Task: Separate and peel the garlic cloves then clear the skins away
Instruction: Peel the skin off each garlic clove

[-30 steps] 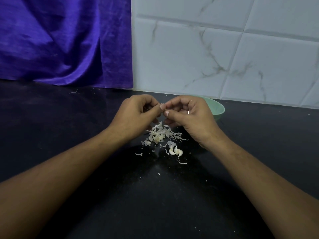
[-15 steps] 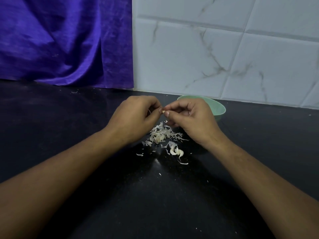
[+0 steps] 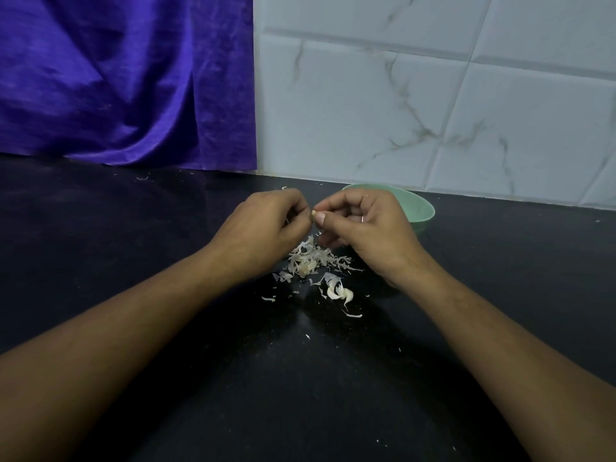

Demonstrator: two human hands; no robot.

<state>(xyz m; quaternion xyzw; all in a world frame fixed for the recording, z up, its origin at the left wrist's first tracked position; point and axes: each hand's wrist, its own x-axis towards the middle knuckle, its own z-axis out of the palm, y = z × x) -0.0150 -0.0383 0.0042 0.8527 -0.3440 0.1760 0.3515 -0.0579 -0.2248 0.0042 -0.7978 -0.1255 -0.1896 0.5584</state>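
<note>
Left hand point(image 3: 263, 225) and right hand point(image 3: 363, 225) both pinch a tiny garlic clove point(image 3: 313, 213) over the skins pile point(image 3: 310, 258) on the desk point(image 3: 133, 228); can't tell which way it points.

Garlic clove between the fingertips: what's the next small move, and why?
Probably strip a bit of skin: the left hand and right hand both pinch the small garlic clove right above the skins pile, so a peeled scrap would drop there. Only its tip shows, so if it is already bare, the green bowl behind the right hand seems the place for it.
</note>
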